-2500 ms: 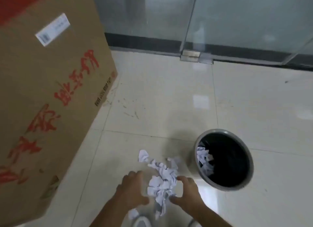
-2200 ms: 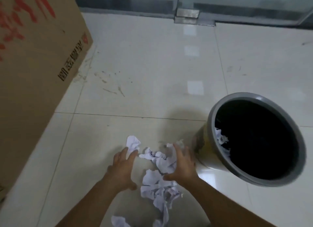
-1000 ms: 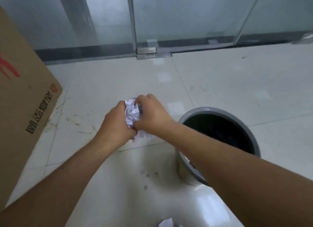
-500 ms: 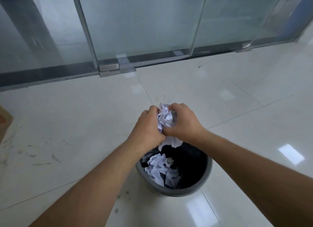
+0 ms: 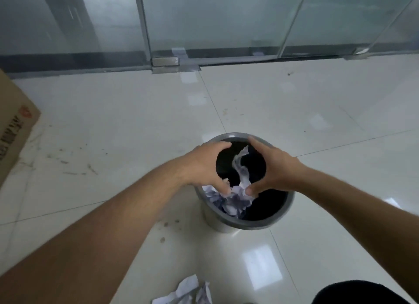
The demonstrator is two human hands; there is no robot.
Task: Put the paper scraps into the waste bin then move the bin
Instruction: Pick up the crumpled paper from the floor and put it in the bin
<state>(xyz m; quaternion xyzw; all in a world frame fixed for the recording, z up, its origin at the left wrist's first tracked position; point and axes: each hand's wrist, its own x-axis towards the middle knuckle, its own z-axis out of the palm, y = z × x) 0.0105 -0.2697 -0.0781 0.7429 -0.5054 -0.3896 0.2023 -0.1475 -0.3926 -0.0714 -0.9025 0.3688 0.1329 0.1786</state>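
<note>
A round grey waste bin (image 5: 284,209) with a black inside stands on the tiled floor. Both hands hover over its mouth. My left hand (image 5: 204,167) and my right hand (image 5: 272,170) are spread apart, fingers curved, with nothing gripped. Between them a blurred white paper scrap (image 5: 240,167) falls into the bin. Crumpled white scraps (image 5: 229,201) lie inside the bin on its left side. A few more paper scraps (image 5: 188,292) lie on the floor at the bottom edge of the view.
A big brown cardboard box (image 5: 13,126) with red print stands at the left edge. Glass doors with a metal floor fitting (image 5: 165,64) run along the back. Scuff marks dot the floor left of the bin. A dark rounded shape (image 5: 353,293) sits at the bottom right.
My hands, pressed together around a wad of scraps above the bin, have parted and let it go. The paper is dropping into the bin.
</note>
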